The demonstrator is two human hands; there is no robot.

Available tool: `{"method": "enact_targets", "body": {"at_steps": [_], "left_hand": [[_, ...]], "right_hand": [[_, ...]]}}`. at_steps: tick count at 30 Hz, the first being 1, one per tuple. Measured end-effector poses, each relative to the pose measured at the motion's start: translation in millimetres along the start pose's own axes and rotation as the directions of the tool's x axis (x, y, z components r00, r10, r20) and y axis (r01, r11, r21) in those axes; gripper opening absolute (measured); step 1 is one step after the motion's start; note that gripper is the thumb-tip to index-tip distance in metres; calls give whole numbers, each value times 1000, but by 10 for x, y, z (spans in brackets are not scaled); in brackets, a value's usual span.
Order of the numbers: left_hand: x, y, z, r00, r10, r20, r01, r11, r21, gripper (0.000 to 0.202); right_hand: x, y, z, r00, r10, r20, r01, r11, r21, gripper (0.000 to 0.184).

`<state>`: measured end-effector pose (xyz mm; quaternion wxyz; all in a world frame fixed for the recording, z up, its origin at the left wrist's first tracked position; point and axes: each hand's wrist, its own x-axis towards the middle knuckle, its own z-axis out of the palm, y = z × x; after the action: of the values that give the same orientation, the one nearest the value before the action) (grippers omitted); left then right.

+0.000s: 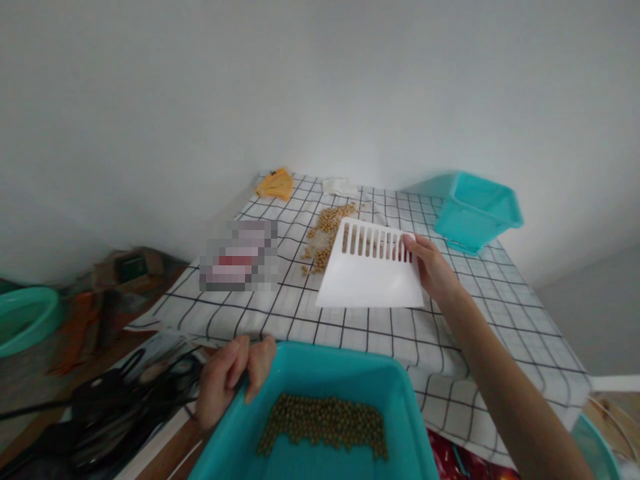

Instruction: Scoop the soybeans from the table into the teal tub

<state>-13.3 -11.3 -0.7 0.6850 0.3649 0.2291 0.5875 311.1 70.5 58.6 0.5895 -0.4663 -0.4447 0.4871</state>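
Observation:
My right hand (434, 267) is closed on the right edge of a white plastic panel (370, 283) with a row of slots along its far side. It holds the panel tilted over the table. Behind the panel lies a pile of round tan beans (326, 223), partly hidden by it, with some pale grains among them. My left hand (237, 373) is closed over the left rim of a turquoise bin (333, 363) in front of the table. Similar beans (325, 420) cover part of the bin's floor.
A checked cloth (280, 310) covers the table. On it are a yellow cloth (277, 184), a white cloth (339, 187), a pixelated item (239, 257) and another turquoise bin (477, 207). A green basin (30, 317) and dark clutter are at the left.

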Motion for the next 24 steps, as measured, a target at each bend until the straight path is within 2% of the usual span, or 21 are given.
{"method": "enact_targets", "body": {"at_steps": [4, 6, 9, 12, 15, 17, 20, 22, 24], "left_hand": [[33, 46, 5, 999, -29, 19, 29, 999, -13, 48], [33, 39, 2, 1000, -23, 19, 23, 1000, 0, 47], [17, 17, 0, 1000, -17, 13, 17, 1000, 25, 46], [-2, 14, 23, 998, -23, -55, 23, 1000, -8, 44], [-6, 45, 56, 996, -26, -83, 22, 999, -44, 43], [5, 75, 61, 996, -39, -78, 35, 998, -58, 43], [27, 123, 45, 996, -70, -60, 66, 995, -78, 41], [39, 153, 43, 994, -94, -63, 89, 993, -80, 42], [51, 183, 67, 994, -82, -77, 77, 995, -70, 43]], "right_hand": [[81, 93, -55, 986, -1, -166, 1, 1000, 0, 38], [99, 128, -73, 978, -21, -206, 15, 999, -32, 39], [108, 150, -78, 977, -94, -191, 73, 991, -112, 40], [118, 149, -54, 968, -183, -173, 150, 970, -190, 40], [114, 126, -13, 963, -218, -161, 187, 964, -188, 38], [79, 86, 20, 978, -156, -139, 140, 983, -116, 37], [-38, -3, 60, 997, 71, -2, -71, 997, 13, 34], [-129, -52, 66, 963, 217, 160, -227, 973, 48, 33], [-193, -70, 44, 916, 261, 305, -295, 953, 71, 34]]}}
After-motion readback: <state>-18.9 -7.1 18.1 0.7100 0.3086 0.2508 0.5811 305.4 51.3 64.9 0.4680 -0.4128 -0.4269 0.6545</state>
